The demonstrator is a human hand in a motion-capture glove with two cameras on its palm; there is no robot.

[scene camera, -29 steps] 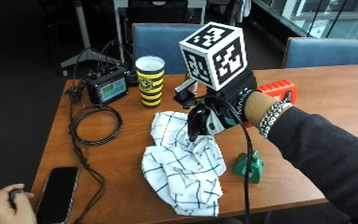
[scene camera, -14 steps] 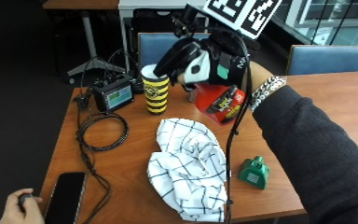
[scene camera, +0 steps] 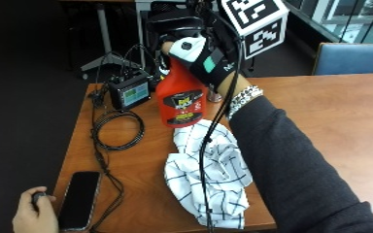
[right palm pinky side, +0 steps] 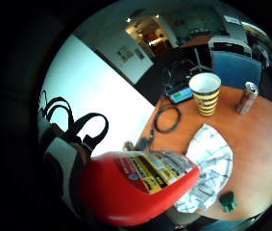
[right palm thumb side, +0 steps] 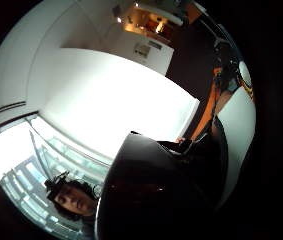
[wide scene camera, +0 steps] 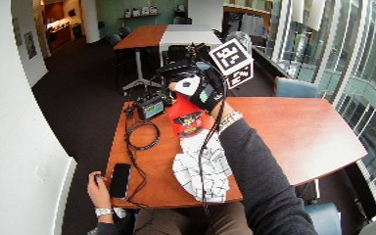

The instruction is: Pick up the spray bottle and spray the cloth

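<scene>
My gloved right hand (scene camera: 196,51) grips the red spray bottle (scene camera: 181,94) by its neck and trigger head. The bottle hangs upright in the air over the far end of the cloth (scene camera: 209,174). The cloth is white with a dark check and lies crumpled on the brown table (scene camera: 342,126). From the wide outside view the hand (wide scene camera: 198,88) and bottle (wide scene camera: 187,115) are above the cloth (wide scene camera: 204,169). In the little finger side palm view the bottle (right palm pinky side: 135,185) fills the near part and the cloth (right palm pinky side: 210,168) lies below it.
A small screen device (scene camera: 129,93) and a coiled cable (scene camera: 118,128) lie at the table's far left. A phone (scene camera: 80,199) lies by a bare hand (scene camera: 34,213). A yellow-black cup (right palm pinky side: 206,94), a can (right palm pinky side: 247,97) and a green object (right palm pinky side: 228,201) stand around the cloth.
The hand closed on the red bottle at the right of the table, lifted it and carried it to above the cloth's far end. The outside camera has shifted too.
</scene>
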